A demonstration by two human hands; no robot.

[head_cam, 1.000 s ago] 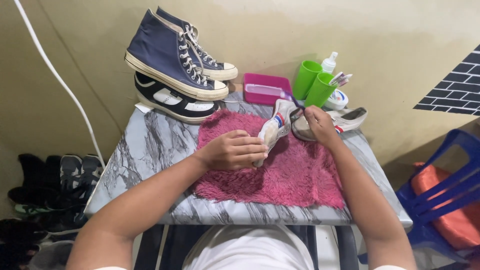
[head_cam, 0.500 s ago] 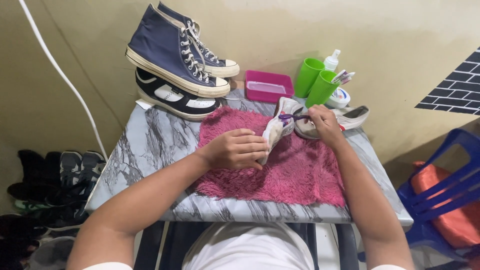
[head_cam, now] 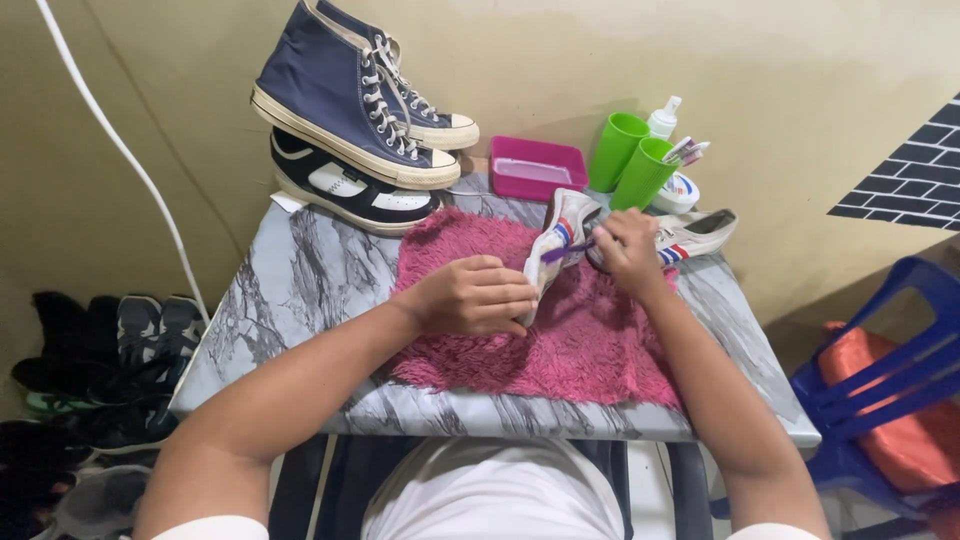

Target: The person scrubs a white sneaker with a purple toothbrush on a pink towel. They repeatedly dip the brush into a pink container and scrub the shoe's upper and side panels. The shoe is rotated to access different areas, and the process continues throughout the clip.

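Observation:
My left hand (head_cam: 470,296) grips the heel end of a white sneaker (head_cam: 562,232) with red and blue stripes, tilted up over a pink shaggy mat (head_cam: 570,340). A purple toothbrush (head_cam: 566,248) is in my right hand (head_cam: 628,250), its head against the shoe's side near the opening. The matching white sneaker (head_cam: 700,232) lies on the table just beyond my right hand.
On the marble-patterned table (head_cam: 290,290) sit a navy high-top pair (head_cam: 350,95) stacked on a black-and-white sneaker (head_cam: 350,190), a pink tray (head_cam: 538,168), two green cups (head_cam: 630,155) and a spray bottle (head_cam: 663,118). Blue plastic chair (head_cam: 890,390) at right, shoes on the floor (head_cam: 90,370) at left.
My right hand has drawn in from the far sneaker to the held shoe, bringing the purple toothbrush against its side. My left hand keeps its grip.

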